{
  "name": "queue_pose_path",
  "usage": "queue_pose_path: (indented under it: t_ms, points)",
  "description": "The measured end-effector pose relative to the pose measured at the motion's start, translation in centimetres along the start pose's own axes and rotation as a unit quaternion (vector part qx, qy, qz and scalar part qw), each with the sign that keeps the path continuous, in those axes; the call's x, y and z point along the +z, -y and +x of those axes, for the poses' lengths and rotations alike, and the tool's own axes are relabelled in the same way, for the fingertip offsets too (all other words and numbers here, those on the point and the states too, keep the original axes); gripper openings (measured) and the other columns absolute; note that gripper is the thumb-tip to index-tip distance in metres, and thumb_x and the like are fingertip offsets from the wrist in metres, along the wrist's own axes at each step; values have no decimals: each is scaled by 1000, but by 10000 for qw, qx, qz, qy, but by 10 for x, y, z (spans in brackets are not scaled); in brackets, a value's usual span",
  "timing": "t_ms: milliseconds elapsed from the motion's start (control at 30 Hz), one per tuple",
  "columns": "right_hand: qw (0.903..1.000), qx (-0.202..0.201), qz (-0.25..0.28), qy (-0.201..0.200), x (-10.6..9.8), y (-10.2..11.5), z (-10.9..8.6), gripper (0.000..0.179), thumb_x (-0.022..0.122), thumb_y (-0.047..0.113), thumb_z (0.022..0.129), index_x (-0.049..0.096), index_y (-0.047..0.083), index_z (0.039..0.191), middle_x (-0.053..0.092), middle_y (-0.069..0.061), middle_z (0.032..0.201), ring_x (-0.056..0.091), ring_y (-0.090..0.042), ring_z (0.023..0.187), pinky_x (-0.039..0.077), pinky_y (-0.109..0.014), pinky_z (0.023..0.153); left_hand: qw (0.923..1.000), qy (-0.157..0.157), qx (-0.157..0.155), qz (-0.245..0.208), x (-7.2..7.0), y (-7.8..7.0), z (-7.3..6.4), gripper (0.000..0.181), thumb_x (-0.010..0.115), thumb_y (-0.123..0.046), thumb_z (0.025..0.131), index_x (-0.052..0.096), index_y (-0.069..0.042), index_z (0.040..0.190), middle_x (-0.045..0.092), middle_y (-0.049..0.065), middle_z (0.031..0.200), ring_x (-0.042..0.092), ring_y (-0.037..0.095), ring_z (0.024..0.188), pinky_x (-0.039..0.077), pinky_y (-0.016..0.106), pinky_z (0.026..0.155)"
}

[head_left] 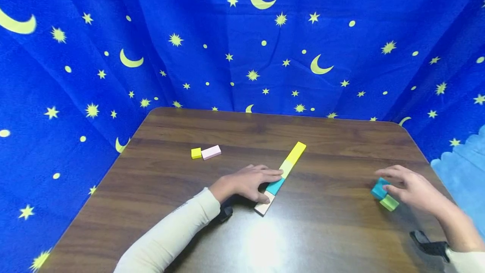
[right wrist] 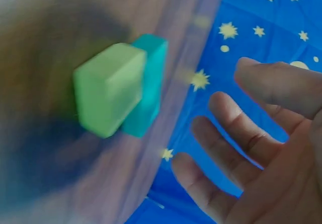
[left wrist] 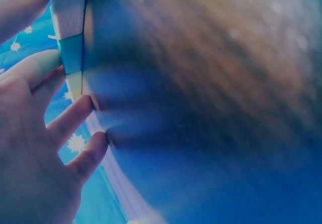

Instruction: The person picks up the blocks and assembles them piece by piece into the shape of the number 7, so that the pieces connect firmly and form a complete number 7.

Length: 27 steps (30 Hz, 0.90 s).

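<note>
A slanting row of blocks lies mid-table in the head view: bright yellow (head_left: 296,152), pale yellow (head_left: 286,167), teal (head_left: 275,186) and a pale wooden one (head_left: 261,209), end to end. My left hand (head_left: 250,182) rests along this row, fingertips on the pale yellow block and thumb at the wooden one. In the left wrist view its fingers (left wrist: 75,121) are spread and extended. Over at the right, my right hand (head_left: 414,188) is above a teal block (head_left: 379,189) that touches a light green block (head_left: 389,202). The right wrist view shows a gap between these blocks and its loosely bent fingers (right wrist: 246,128).
A small yellow block (head_left: 196,153) and a pale pink block (head_left: 211,152) lie together on the back left of the brown wooden table (head_left: 151,197). Behind the table hangs a blue curtain (head_left: 212,20) with moons and stars. Bright glare falls on the table's near middle.
</note>
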State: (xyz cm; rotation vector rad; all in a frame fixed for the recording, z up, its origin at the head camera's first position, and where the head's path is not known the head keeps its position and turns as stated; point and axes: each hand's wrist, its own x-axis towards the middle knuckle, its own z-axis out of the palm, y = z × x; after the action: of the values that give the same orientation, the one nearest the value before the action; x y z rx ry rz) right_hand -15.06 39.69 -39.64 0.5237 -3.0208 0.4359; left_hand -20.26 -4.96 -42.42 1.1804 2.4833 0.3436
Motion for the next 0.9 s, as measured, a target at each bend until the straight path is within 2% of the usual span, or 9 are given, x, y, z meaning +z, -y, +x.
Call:
queue_pose_path:
  t_ms: [33, 100, 200, 333, 400, 533, 767, 900]
  points:
    - [10000, 70, -6, 21, 1, -1, -3, 37, 76, 6, 82, 67, 5, 118, 66, -19, 113, 69, -25, 90, 53, -35, 64, 10000, -3, -8, 4, -1, 0, 0, 75, 66, -40, 88, 33, -30, 155, 23, -18, 165, 29, 22, 151, 28, 52, 120]
    - [9997, 215, 40, 107, 5, -3, -10, 37, 77, 6, 81, 67, 3, 116, 66, -21, 110, 69, -36, 92, 56, -43, 67, 10000, -10, -20, 37, -2, -1, 1, 76, 67, -40, 88, 33, -30, 155, 23, -18, 165, 29, 21, 151, 28, 53, 120]
    - [9986, 456, 60, 252, 10, -6, -20, 37, 77, 6, 80, 66, 0, 114, 64, -24, 108, 65, -48, 95, 53, -57, 71, 10000, -8, -16, 50, -2, -1, 2, 76, 66, -41, 88, 33, -31, 155, 23, -19, 164, 29, 22, 151, 27, 54, 121]
    - [9976, 564, -81, 389, 19, -7, -24, 35, 78, 7, 78, 66, -1, 111, 65, -21, 103, 64, -42, 93, 51, -56, 74, 10000, -7, 1, 72, -2, 1, 1, 76, 66, -41, 88, 33, -30, 155, 23, -18, 165, 29, 22, 151, 28, 52, 120]
    - [9977, 530, -166, 378, 24, -7, -24, 34, 79, 7, 77, 67, 0, 108, 67, -17, 99, 65, -36, 89, 52, -51, 74, 10000, 3, 11, 70, -1, 1, 1, 76, 66, -41, 88, 33, -29, 155, 23, -17, 165, 29, 22, 151, 29, 51, 120]
    - [9988, 368, -267, 189, 30, -7, -21, 31, 82, 5, 73, 67, 2, 101, 69, -12, 94, 64, -27, 82, 52, -44, 71, 10000, -1, 18, 23, 0, 2, 0, 76, 66, -41, 88, 33, -29, 155, 23, -17, 165, 29, 23, 151, 29, 51, 120]
    - [9985, 433, -178, 295, 31, -6, -20, 28, 81, 7, 76, 66, 5, 99, 72, -9, 93, 66, -24, 81, 54, -45, 73, 10000, -36, 10, 31, 1, 2, 0, 76, 67, -41, 87, 34, -30, 155, 25, -18, 164, 30, 22, 151, 30, 50, 119]
    - [9967, 592, 4, 559, 25, -6, -18, 27, 78, 6, 79, 65, 4, 103, 71, -13, 96, 67, -31, 86, 54, -50, 74, 10000, -44, 38, 67, 0, 1, 0, 76, 68, -42, 87, 35, -30, 155, 25, -17, 164, 31, 22, 150, 30, 49, 119]
